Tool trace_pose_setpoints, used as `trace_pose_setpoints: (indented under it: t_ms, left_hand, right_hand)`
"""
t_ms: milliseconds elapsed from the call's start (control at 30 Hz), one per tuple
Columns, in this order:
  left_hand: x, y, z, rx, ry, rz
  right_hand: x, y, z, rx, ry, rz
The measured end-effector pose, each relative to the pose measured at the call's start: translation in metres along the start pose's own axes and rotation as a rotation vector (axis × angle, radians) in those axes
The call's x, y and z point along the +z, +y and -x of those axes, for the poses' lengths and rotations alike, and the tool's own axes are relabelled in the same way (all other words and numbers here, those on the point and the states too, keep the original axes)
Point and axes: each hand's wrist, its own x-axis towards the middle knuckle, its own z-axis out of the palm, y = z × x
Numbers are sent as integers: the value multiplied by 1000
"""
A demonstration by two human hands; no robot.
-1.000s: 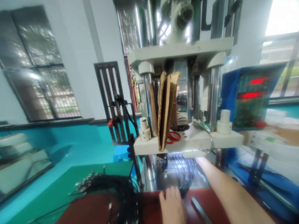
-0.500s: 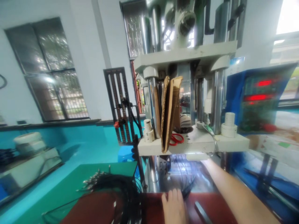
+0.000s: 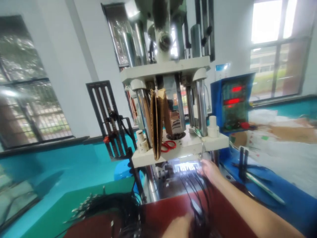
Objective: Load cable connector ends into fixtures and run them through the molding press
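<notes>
My right hand [image 3: 209, 169] reaches under the press plate. Its fingers are closed at the right end of a brightly lit metal block [image 3: 187, 167]. Black cables [image 3: 194, 186] run from the block down toward me. Low in the view, my left hand [image 3: 179, 227] is over the red-brown work surface [image 3: 164, 211], beside the gathered cables and a pale, elongated piece [image 3: 196, 207] lying among them. Motion smears my left hand and its fingers cannot be made out.
The white press plate [image 3: 183, 148] carries red-handled scissors [image 3: 168, 146] and folded cardboard [image 3: 156, 125]. A bundle of black cables [image 3: 114, 205] with metal ends lies at left on a green surface [image 3: 49, 211]. At right stand a blue control box [image 3: 218, 105] and a blue surface with tools [image 3: 269, 191].
The view has swung right. My left hand has drawn back toward me, near the cables. The lit block and the fingers of my right hand now show below the plate.
</notes>
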Motion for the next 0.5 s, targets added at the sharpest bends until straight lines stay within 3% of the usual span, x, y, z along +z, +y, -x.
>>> trace_pose_setpoints:
  t_ms: [100, 233, 300, 500]
  left_hand:
    - [12, 16, 6, 3, -257, 555]
    - [40, 45, 6, 10, -454, 1134]
    - [53, 57, 6, 29, -493, 1225]
    - [77, 68, 6, -98, -344, 1189]
  right_hand:
    - [-4, -8, 47, 23, -14, -54]
    - [-2, -24, 101, 7, -56, -106]
    - [-4, -31, 117, -21, -65, -114]
    - [-24, -41, 132, -114, -22, -128]
